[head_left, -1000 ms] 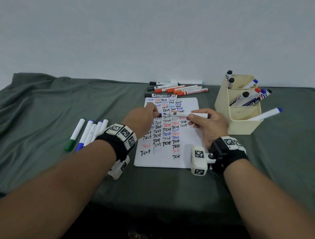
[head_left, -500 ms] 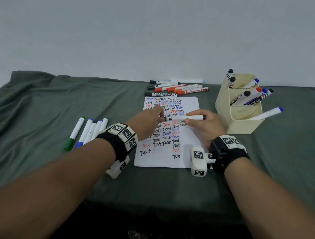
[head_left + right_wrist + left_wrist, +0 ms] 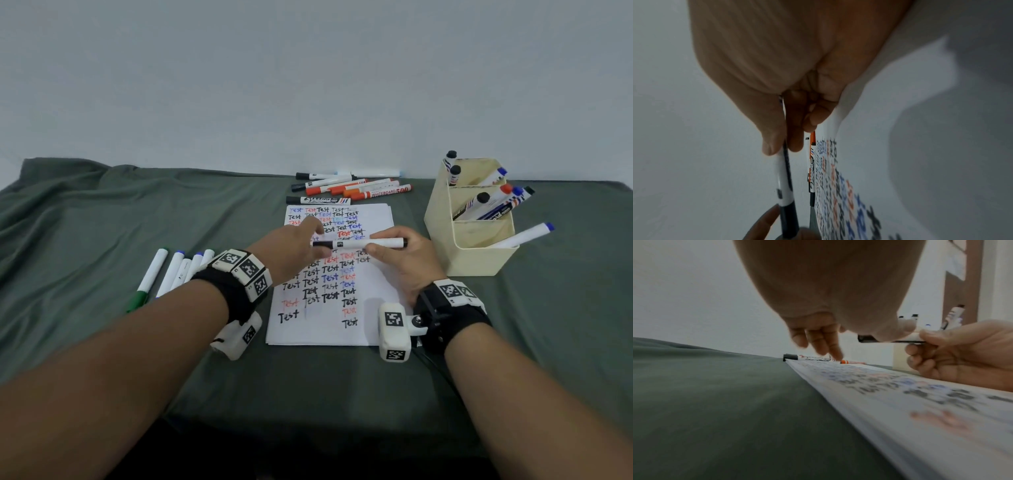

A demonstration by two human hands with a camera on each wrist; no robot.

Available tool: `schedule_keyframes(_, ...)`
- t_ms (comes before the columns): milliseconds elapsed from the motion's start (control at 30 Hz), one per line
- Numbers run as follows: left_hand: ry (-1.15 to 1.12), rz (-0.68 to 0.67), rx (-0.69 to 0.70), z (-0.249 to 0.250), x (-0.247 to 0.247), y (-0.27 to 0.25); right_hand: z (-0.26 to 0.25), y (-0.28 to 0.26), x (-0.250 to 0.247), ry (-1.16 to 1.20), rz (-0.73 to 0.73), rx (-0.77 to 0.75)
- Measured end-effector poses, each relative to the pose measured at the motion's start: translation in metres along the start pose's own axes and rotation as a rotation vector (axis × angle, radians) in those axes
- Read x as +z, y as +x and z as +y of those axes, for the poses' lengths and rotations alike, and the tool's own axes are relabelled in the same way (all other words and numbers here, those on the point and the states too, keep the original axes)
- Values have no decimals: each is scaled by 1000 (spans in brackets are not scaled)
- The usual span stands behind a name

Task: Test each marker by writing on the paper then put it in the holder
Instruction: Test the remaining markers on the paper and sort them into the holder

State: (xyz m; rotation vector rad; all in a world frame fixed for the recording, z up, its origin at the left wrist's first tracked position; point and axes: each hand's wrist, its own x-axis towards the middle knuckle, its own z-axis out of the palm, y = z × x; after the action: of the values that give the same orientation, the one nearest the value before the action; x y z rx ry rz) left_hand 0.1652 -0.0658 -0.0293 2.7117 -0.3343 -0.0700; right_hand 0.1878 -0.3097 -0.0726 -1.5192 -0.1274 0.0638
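Observation:
A white marker with a black cap lies level above the paper, which is covered in rows of "Test". My right hand pinches the barrel near its right end. My left hand pinches the black cap at the marker's left end, its other fingers hanging loose over the sheet. The right wrist view shows the marker running from my thumb down into the left hand's fingertips. The cream holder stands to the right with several markers in it.
Several white markers with blue and green caps lie on the green cloth to the left. Black and orange whiteboard markers lie beyond the paper's far edge. One blue-capped marker sticks out of the holder's front section.
My left hand has closed in on the marker's left end, and the black cap now sits on it. Both hands and the marker have drifted slightly toward me.

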Motion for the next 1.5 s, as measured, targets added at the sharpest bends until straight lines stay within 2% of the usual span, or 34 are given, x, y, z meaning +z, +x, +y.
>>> schedule_keyframes(100, 197, -62, -108, -13, -3, 8, 1, 2, -1, 40, 62, 6)
schedule_keyframes(167, 329, -219, -235, -23, 1, 9, 2, 2, -2, 69, 71, -5)
schedule_keyframes(233, 359, -380, -298, -29, 9, 11, 2, 3, -2, 83, 84, -11)
schedule_keyframes(267, 361, -417, -316, -31, 13, 12, 2, 2, -2, 83, 96, -10)
schedule_keyframes(533, 342, -418, -344, -39, 20, 18, -17, -2, 12, 162, 190, -15)
schedule_keyframes(767, 322, -470, -357, -29, 11, 15, -86, 3, 30, -109, 235, -348)
schedule_keyframes(933, 320, -476, -350, -25, 7, 12, -157, 25, -8, -316, 450, -493)
schedule_keyframes(1033, 304, -484, -353, -23, 4, 11, -181, 31, -37, -408, 537, -529)
schedule_keyframes(1267, 295, -493, -353, -22, 3, 10, -179, 38, -69, -594, 627, -420)
schedule_keyframes(1400, 292, -494, -358, -21, 2, 10, -163, 46, -67, -874, 471, -258)
schedule_keyframes(1500, 292, -495, -359, -20, 2, 10, -157, 48, -59, -967, 446, -185)
